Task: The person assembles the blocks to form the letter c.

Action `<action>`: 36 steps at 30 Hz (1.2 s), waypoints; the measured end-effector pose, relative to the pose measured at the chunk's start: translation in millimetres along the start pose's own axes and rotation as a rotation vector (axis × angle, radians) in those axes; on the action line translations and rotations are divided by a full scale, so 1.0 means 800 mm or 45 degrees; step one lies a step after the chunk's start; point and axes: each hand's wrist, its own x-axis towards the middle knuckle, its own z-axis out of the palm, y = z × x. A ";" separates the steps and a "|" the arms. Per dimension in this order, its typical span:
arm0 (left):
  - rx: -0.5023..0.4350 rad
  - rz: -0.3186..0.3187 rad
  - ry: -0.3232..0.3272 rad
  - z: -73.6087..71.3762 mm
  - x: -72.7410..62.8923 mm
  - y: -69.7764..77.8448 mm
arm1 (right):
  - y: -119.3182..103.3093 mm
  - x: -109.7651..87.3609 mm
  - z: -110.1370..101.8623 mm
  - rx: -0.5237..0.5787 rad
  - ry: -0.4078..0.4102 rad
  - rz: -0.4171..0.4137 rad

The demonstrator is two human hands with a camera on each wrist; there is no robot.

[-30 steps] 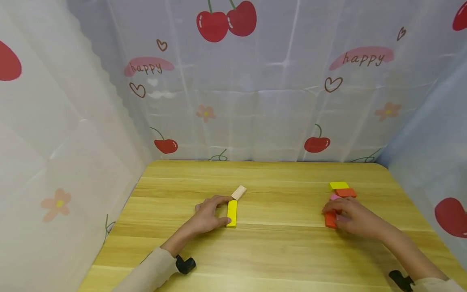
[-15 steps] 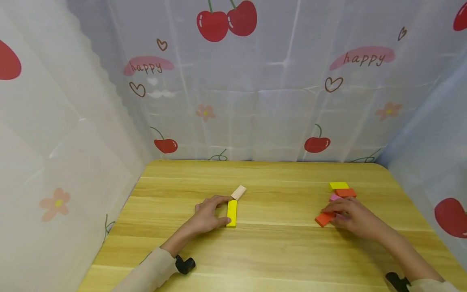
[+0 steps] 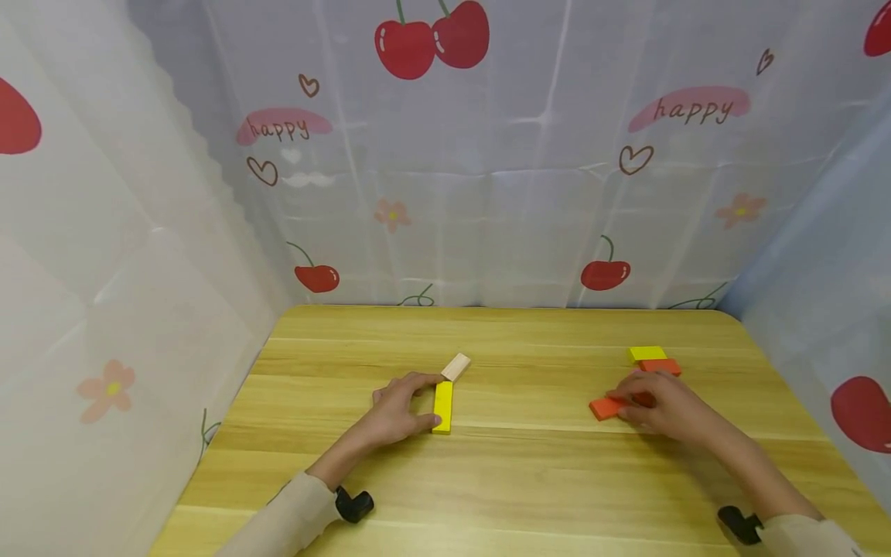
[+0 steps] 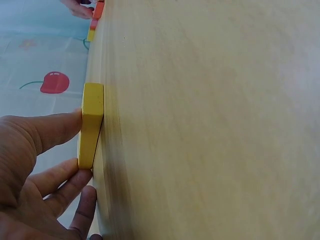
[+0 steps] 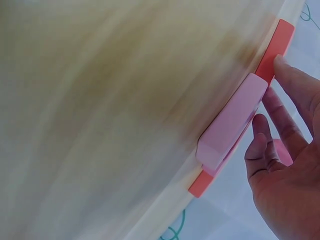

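A yellow wooden block [image 3: 442, 408] lies flat left of the table's middle. My left hand [image 3: 400, 411] holds it, thumb on its near end and index finger at its far end; the left wrist view shows the thumb pressed against the block [image 4: 91, 125]. An unpainted wood block [image 3: 456, 367] lies at an angle just beyond it. On the right, my right hand [image 3: 664, 406] pinches an orange-red block [image 3: 604, 408] that sticks out leftward from the fingertips. A pink block [image 5: 232, 122] lies close by in the right wrist view, mostly hidden by the hand in the head view.
Behind my right hand lie another yellow block [image 3: 647, 353] and another orange-red block [image 3: 661, 367], close together. A cherry-print curtain [image 3: 487, 232] stands along the back and both sides of the wooden table [image 3: 515, 480].
The orange-red block at my right hand has turned and slid leftward and slightly away, with the hand moving along. My left hand and its yellow block have stayed in place.
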 end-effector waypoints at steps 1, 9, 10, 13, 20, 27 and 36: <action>0.000 0.000 0.000 0.000 0.000 0.000 | -0.001 0.002 0.000 -0.008 -0.011 0.021; 0.008 -0.006 -0.008 0.000 0.000 0.000 | -0.005 0.015 0.006 -0.029 -0.024 0.108; 0.006 -0.007 -0.008 0.000 0.000 0.001 | -0.005 0.017 0.006 -0.018 -0.029 0.114; 0.001 -0.007 -0.009 -0.001 0.000 0.001 | -0.003 0.023 0.006 0.008 -0.028 0.101; 0.001 -0.001 -0.017 -0.002 0.002 0.004 | 0.002 0.037 0.009 0.051 -0.019 0.099; 0.005 -0.005 -0.015 -0.002 0.001 0.004 | -0.007 0.052 0.013 0.063 0.006 0.055; 0.007 -0.002 -0.016 -0.002 0.001 0.000 | -0.013 0.068 0.021 0.039 0.004 0.019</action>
